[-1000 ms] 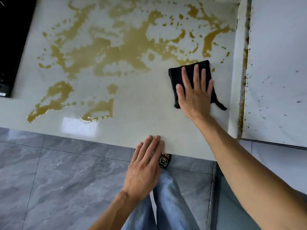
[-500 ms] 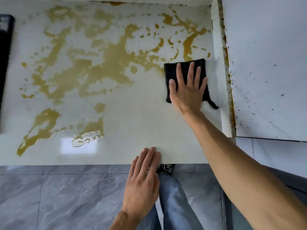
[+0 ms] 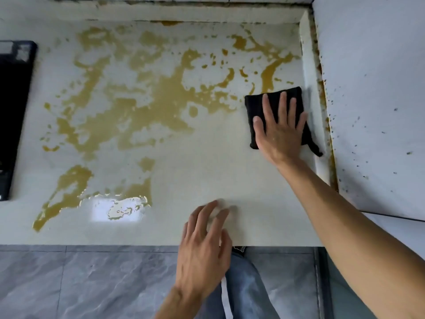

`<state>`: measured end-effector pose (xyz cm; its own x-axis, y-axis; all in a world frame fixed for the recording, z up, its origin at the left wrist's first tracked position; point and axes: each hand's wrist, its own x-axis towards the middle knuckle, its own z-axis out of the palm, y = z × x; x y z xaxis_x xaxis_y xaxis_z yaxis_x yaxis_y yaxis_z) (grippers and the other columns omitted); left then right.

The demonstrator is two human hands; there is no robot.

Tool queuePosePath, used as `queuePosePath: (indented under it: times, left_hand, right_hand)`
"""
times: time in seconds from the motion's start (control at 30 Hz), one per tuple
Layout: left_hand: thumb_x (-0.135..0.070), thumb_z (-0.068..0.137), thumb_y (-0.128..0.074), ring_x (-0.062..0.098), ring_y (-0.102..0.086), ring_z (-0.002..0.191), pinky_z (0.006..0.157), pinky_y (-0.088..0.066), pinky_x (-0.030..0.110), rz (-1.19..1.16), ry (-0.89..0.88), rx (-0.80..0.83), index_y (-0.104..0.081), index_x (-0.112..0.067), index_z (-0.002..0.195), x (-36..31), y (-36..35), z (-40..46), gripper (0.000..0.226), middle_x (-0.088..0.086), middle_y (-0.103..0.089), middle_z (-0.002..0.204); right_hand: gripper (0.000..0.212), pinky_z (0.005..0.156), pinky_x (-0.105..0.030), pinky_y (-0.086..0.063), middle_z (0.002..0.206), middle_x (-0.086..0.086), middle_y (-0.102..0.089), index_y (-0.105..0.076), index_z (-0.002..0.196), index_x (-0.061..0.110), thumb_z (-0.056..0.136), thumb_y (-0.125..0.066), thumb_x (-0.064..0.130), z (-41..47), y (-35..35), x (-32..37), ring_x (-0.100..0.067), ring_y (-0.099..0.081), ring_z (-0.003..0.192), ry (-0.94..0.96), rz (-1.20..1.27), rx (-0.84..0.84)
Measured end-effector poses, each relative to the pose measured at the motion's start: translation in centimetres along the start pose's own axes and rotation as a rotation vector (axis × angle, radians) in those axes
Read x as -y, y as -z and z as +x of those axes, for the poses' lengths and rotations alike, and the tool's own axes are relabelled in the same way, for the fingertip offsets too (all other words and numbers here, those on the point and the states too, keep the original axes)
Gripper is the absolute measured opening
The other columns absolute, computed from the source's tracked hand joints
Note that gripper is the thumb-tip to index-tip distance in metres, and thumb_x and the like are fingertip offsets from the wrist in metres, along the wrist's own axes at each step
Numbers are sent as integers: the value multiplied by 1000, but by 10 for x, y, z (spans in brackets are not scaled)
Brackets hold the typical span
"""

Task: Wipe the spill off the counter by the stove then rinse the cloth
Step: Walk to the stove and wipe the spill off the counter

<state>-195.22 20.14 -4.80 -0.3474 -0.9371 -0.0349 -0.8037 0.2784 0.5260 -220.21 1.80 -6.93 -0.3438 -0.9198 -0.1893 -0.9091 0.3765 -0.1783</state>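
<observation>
A wide yellow-brown spill (image 3: 161,97) spreads over the pale counter (image 3: 207,176), from the back edge to a puddle near the front left. A folded black cloth (image 3: 255,107) lies flat at the right side of the counter, just below the spill's right streak. My right hand (image 3: 279,132) presses flat on the cloth, fingers spread. My left hand (image 3: 204,247) rests at the counter's front edge, fingers apart, holding nothing. The black stove (image 3: 13,111) sits at the far left.
A raised lip (image 3: 309,93) borders the counter on the right, with a white speckled wall panel (image 3: 372,100) beyond it. A low backsplash ledge (image 3: 161,16) runs along the back. Grey floor tiles (image 3: 80,284) and my jeans leg (image 3: 243,291) show below the counter.
My right hand has stayed flat on the cloth near the right edge. My left hand slid forward from the counter's front edge onto its surface. The view has shifted so more of the back shows.
</observation>
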Motion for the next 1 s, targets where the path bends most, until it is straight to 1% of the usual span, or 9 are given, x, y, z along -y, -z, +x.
queuePosePath:
  times: [0.07, 0.2, 0.27, 0.37, 0.53, 0.67, 0.77, 0.9, 1.0]
  left_hand:
    - [-23, 96, -60, 26, -49, 144, 113, -42, 36, 9, 28, -54, -60, -24, 143, 1, 2, 44, 47, 1, -54, 156]
    - [-25, 97, -56, 36, -42, 153, 121, -40, 51, 124, -20, -37, -60, -18, 148, 6, -8, 110, 52, 10, -51, 161]
    - [-28, 97, -55, 35, -39, 155, 121, -36, 53, 173, -39, -24, -56, -20, 150, 7, -16, 121, 53, 9, -47, 163]
    - [-30, 100, -51, 32, -34, 157, 121, -28, 53, 191, -77, -51, -52, -23, 150, 10, -29, 118, 51, 6, -42, 165]
    - [-35, 105, -47, 31, -30, 160, 124, -25, 55, 232, -89, -70, -48, -24, 156, 12, -37, 113, 53, 6, -36, 170]
    - [-36, 102, -50, 32, -34, 160, 124, -28, 56, 244, -92, -100, -54, -24, 154, 12, -37, 114, 54, 7, -40, 171]
    - [-36, 100, -52, 31, -36, 160, 124, -30, 57, 249, -95, -122, -56, -24, 153, 12, -37, 113, 55, 6, -41, 171]
    - [-38, 99, -53, 31, -36, 160, 123, -32, 58, 244, -93, -131, -57, -23, 154, 12, -38, 113, 57, 7, -40, 171]
    - [-39, 100, -51, 30, -33, 161, 123, -31, 59, 238, -87, -119, -55, -24, 155, 14, -41, 112, 57, 6, -37, 173]
  right_hand:
    - [63, 129, -60, -1, 177, -10, 0, -6, 168, 36, 110, -20, 56, -3, -5, 14, -32, 2, 163, -24, 15, -17]
    - [64, 131, -56, -3, 177, -6, -1, -7, 168, 38, 108, -18, 59, -42, -9, -4, -27, 2, 164, 176, -41, -1]
    - [64, 132, -54, -5, 177, -1, 2, -4, 166, 43, 107, -16, 62, -49, -7, -25, -21, 4, 164, 203, -50, 36]
    - [64, 132, -52, -1, 177, 0, 2, -3, 166, 44, 107, -17, 63, -24, -1, -36, -22, 4, 164, 125, -53, 22]
    - [64, 131, -56, 0, 177, -6, 2, -5, 167, 39, 108, -21, 59, 51, 7, 13, -28, 4, 164, -56, 36, -25]
    - [65, 130, -57, -3, 177, -8, -3, -11, 168, 37, 107, -20, 60, 25, -11, 47, -30, 0, 164, 165, -22, -45]
    - [64, 130, -56, -10, 177, -3, -11, -18, 166, 40, 106, -25, 62, -6, -19, 20, -25, -8, 164, 273, -46, -49]
    - [65, 131, -55, -9, 177, -1, -6, -11, 166, 43, 106, -19, 64, 6, -5, -28, -23, -5, 164, 174, -76, -32]
    - [65, 131, -56, -3, 178, -4, -2, -8, 167, 41, 106, -18, 61, 57, 6, -13, -27, -1, 164, 18, -31, -46]
